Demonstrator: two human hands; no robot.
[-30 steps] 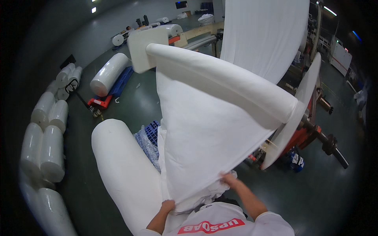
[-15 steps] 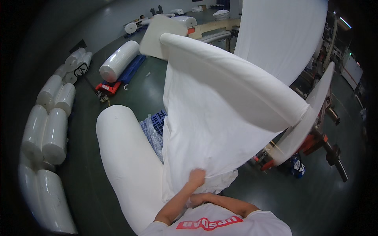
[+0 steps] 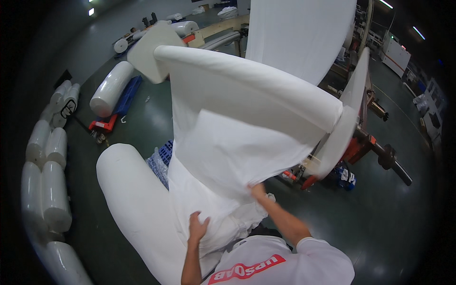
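Observation:
A wide sheet of white fabric (image 3: 204, 180) hangs from a white fabric roll (image 3: 251, 71) held between two pale square end plates. A loose flap of the fabric is lifted and blurred in front of the sheet. My right hand (image 3: 257, 190), partly smeared by motion, is closed on that flap's near edge. Over the lower left part of the fabric is my left hand (image 3: 198, 226), thumb and fingers apart, holding nothing. Below it the fabric lies bunched in folds close to my body. A thick white roll (image 3: 135, 199) lies just left of the sheet.
A blue plastic pallet (image 3: 166, 153) with clear wrap sits behind the thick roll. Wrapped rolls (image 3: 56, 190) are stacked at far left, near a red pallet jack (image 3: 103, 124). On the right, a metal shaft (image 3: 394, 164) juts out from the machine. Another white sheet (image 3: 299, 38) hangs behind.
My hands, close together before, are now apart: the right has moved right and forward with the fabric, raising a flap. The left has opened off to the left. The view has shifted right.

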